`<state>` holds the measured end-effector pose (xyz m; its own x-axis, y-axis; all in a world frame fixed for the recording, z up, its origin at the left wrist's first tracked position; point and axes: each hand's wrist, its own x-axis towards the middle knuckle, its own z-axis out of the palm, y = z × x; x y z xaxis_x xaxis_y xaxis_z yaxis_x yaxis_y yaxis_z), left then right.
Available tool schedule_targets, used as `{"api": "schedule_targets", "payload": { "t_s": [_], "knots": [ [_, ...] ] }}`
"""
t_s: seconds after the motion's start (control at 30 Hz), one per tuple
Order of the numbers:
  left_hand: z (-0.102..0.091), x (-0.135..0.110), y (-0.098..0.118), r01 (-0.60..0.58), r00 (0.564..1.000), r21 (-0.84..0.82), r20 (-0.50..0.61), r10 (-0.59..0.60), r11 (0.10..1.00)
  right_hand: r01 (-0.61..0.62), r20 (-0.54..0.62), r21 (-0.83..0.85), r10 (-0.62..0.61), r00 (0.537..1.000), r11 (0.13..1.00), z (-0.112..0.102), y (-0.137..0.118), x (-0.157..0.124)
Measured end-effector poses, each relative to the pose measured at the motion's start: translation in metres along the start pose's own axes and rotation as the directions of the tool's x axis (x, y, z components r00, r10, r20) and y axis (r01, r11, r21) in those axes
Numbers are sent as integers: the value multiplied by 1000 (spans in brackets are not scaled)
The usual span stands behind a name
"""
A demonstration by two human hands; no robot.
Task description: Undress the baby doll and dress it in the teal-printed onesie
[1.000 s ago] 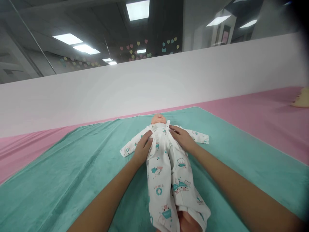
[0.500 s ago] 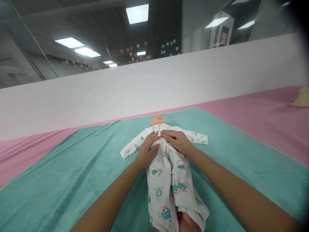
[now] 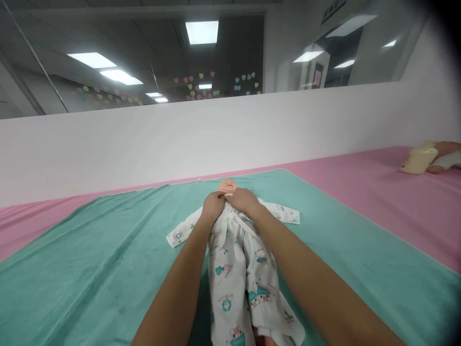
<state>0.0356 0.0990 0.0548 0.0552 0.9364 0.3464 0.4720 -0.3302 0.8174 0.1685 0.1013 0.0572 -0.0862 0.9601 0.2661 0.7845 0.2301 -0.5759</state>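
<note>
A baby doll (image 3: 227, 185) lies on its back on a teal blanket (image 3: 90, 269), dressed in a white printed sleepsuit (image 3: 234, 269). Both my hands meet at the suit's neckline, just below the doll's chin. My left hand (image 3: 213, 204) is closed, pinching the fabric of the collar. My right hand (image 3: 242, 200) is closed on the collar beside it. The doll's head is partly hidden behind my knuckles. The suit's sleeves lie spread to either side.
The teal blanket lies on a pink mat (image 3: 378, 192). A white low wall (image 3: 216, 129) runs along the back, with a glass pane above it. Another doll with a pale yellow item (image 3: 419, 161) lies at the far right.
My hands have slid up from the doll's chest to the collar and closed on the fabric. The view has shifted, bringing the doll at far right into sight.
</note>
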Motion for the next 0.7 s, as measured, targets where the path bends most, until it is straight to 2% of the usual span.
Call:
{"api": "schedule_targets", "payload": {
  "t_s": [0.13, 0.23, 0.33, 0.43, 0.53, 0.7],
  "knots": [
    [-3, -1, -3, -6, 1000, -20, 16, 7, 1000, -35, -93, 84, 43, 995, 996, 9, -2, -2],
    [-5, -3, -1, 14, 999, -44, -35, -15, 999, -5, -174, 207, 42, 984, 978, 10, 0, -7],
    [-3, -3, 3, 40, 995, -86, -84, -48, 995, 48, -221, 376, 39, 974, 925, 8, 4, -9],
    [0, -3, 8, 60, 991, -167, -112, -79, 984, 77, -187, 569, 38, 982, 819, 7, 6, -8],
    [2, -6, 13, 91, 990, -286, -79, -118, 954, 58, -98, 719, 19, 995, 692, 9, 9, -5],
    [9, -10, 19, 131, 987, -431, -24, -157, 893, -3, -19, 832, 33, 999, 555, 12, 16, 0]
  ]
}}
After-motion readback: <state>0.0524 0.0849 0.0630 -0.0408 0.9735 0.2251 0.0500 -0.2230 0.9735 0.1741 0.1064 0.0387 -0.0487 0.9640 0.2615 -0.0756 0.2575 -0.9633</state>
